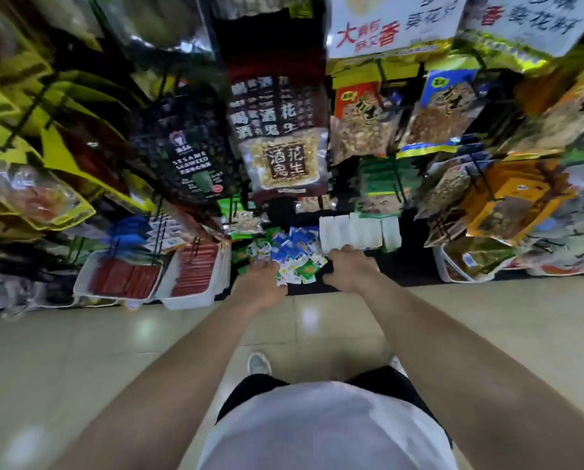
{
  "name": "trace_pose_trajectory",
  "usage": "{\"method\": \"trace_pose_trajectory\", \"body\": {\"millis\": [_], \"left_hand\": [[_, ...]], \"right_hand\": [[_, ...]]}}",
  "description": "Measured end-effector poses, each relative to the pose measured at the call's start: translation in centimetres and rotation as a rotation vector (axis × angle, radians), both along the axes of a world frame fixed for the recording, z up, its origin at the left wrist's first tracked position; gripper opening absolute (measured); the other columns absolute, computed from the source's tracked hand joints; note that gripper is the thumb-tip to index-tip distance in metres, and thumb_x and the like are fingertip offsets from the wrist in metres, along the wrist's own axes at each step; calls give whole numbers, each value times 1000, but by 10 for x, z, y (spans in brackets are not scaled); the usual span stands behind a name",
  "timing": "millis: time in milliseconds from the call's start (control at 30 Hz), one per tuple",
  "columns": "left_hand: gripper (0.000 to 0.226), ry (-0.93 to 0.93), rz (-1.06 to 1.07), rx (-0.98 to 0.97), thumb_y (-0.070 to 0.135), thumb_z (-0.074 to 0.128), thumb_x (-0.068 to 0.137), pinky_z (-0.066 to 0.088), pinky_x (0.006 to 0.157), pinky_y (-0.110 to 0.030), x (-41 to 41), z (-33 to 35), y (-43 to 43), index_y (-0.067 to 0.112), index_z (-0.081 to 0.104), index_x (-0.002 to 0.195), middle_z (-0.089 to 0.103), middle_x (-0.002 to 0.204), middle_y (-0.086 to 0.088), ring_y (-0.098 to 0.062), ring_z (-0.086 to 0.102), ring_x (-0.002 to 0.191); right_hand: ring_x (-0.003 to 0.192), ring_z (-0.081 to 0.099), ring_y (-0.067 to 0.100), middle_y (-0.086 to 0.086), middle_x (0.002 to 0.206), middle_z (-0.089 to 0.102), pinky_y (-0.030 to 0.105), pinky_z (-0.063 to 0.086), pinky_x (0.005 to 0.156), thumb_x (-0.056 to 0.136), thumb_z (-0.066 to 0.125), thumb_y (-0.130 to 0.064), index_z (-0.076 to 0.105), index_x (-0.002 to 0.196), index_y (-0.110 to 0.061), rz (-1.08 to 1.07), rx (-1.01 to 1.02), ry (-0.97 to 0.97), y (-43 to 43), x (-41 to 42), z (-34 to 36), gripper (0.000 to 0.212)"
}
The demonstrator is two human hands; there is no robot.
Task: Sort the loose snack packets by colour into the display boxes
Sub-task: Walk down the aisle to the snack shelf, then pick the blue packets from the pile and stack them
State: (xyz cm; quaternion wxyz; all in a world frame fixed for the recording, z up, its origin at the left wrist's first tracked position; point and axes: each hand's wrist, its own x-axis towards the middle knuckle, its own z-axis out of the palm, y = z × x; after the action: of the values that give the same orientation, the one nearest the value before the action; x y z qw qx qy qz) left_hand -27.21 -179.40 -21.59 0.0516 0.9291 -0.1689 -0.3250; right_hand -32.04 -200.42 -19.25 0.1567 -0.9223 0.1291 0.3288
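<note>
Left hand (261,283) is seen from behind, stretched forward and down, its fingers buried at the near left edge of a heap of loose snack packets (295,254). Whether a packet is gripped cannot be told; the fingertips are hidden by the back of the hand and blurred. Right hand (350,266) is held at the heap's right edge, knuckles up, fingers bent downward just at the front of a row of white packets (355,230). Its grip cannot be told either.

The heap is made up of small blue, green and white sachets, mixed together, low on the shelf front between the two hands. Green packs (246,256) are seen just left of it.

Further left, two white trays (188,301) filled with red sticks are set side by side at floor level. At the right a clear tub (453,273) of bagged snacks is noted.

Above, bags hang on hooks: a peanut bag (285,164) at centre, a dark sesame seaweed bag (192,164) to its left.

Below the arms, a tiled floor (80,351), a white shirt (317,429) and one grey shoe (259,363) are visible.
</note>
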Motion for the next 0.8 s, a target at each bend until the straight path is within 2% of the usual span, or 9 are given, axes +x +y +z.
{"method": "trace_pose_trajectory", "body": {"millis": [100, 167, 367, 500, 600, 667, 733, 800], "left_hand": [[69, 18, -23, 21, 48, 57, 92, 45, 104, -43, 3, 2, 50, 23, 31, 151, 40, 149, -10, -31, 42, 135], [66, 24, -18, 15, 46, 57, 91, 46, 102, -44, 4, 0, 70, 25, 34, 149, 45, 145, -10, -31, 44, 133], [62, -11, 83, -6, 47, 56, 91, 48, 99, -46, 14, -48, 75, 19, 39, 143, 47, 141, -10, -32, 48, 127], [61, -44, 125, -5, 47, 56, 94, 48, 96, -45, 28, -148, 61, 15, 40, 143, 46, 141, -12, -35, 49, 125], [59, -25, 123, 21, 49, 55, 93, 46, 100, -46, 45, -240, 42, 16, 41, 140, 45, 142, -11, -34, 47, 128], [59, -39, 107, 26, 50, 53, 93, 47, 97, -45, 56, -303, 29, 14, 42, 139, 46, 141, -13, -34, 48, 127], [56, -72, 116, 11, 48, 53, 93, 48, 93, -44, 64, -366, 18, 12, 43, 135, 51, 133, -14, -34, 51, 120], [57, -98, 133, -13, 46, 56, 93, 50, 91, -44, 66, -414, 7, 13, 42, 137, 51, 131, -13, -33, 52, 118]], "right_hand": [[129, 44, 37, 14, 144, 42, 47, 43, 99, 89, 60, -46, 36, 150, -22, 57, 10, -33, 53, 13, 4, 70], [130, 43, 36, 14, 147, 39, 47, 43, 100, 90, 60, -45, 40, 147, -22, 78, 6, -23, 71, 16, 2, 65], [125, 47, 35, 13, 143, 44, 46, 45, 96, 89, 60, -45, 44, 142, -23, 193, -46, -8, 71, 32, -56, 60], [127, 47, 38, 14, 149, 39, 48, 46, 100, 89, 60, -54, 39, 147, -28, 264, -85, 4, 56, 53, -151, 67], [132, 44, 37, 12, 156, 31, 48, 43, 103, 91, 59, -54, 33, 152, -29, 279, -112, -29, 36, 70, -241, 71], [134, 43, 36, 11, 158, 29, 47, 41, 102, 91, 59, -52, 26, 156, -26, 286, -141, -48, 22, 79, -304, 77], [132, 45, 35, 12, 153, 37, 46, 40, 100, 90, 59, -52, 23, 158, -24, 259, -145, -58, 8, 84, -367, 82], [131, 46, 35, 13, 146, 44, 44, 41, 100, 87, 60, -51, 30, 154, -22, 228, -128, -66, -2, 86, -419, 79]]}}
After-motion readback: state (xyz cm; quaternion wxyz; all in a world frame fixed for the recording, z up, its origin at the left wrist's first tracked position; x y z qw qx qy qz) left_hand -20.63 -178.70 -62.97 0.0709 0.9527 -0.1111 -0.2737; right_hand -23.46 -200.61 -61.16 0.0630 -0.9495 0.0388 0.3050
